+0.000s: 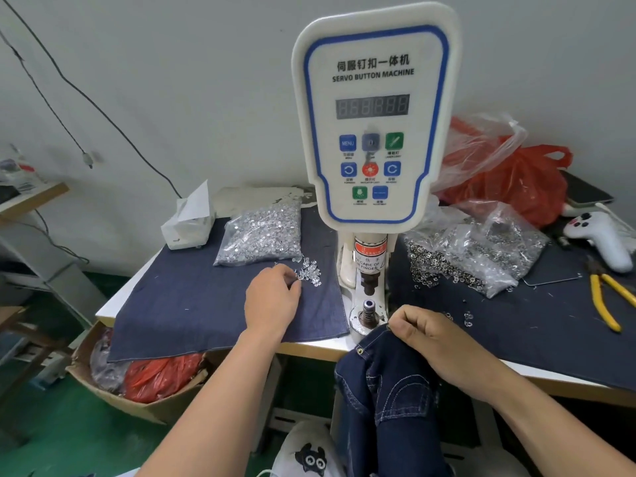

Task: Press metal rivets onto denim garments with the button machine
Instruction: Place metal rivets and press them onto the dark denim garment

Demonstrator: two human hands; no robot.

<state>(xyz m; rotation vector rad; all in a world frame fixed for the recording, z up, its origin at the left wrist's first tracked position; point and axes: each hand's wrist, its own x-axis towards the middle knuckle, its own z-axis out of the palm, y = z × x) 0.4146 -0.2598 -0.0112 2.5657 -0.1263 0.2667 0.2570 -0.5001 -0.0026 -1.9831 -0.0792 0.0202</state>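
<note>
The white servo button machine (pixel 375 125) stands at the table's middle, its lower die (pixel 368 309) bare under the punch. My left hand (pixel 273 297) lies on the blue cloth left of the machine, fingertips in a small loose pile of silvery rivets (pixel 309 270); I cannot tell if it pinches one. My right hand (pixel 433 333) grips the edge of a dark denim garment (pixel 389 383) just right of and below the die. The garment hangs over the table's front edge, and one metal rivet shows on it near its corner.
A clear bag of silvery rivets (pixel 261 234) lies behind my left hand, and a bag of ring-shaped parts (pixel 471 253) lies right of the machine. Yellow-handled pliers (pixel 605 299), a white controller (pixel 605 235), red plastic bags (pixel 509 173) and a tissue box (pixel 187 222) sit around. A cardboard box (pixel 113 383) stands below left.
</note>
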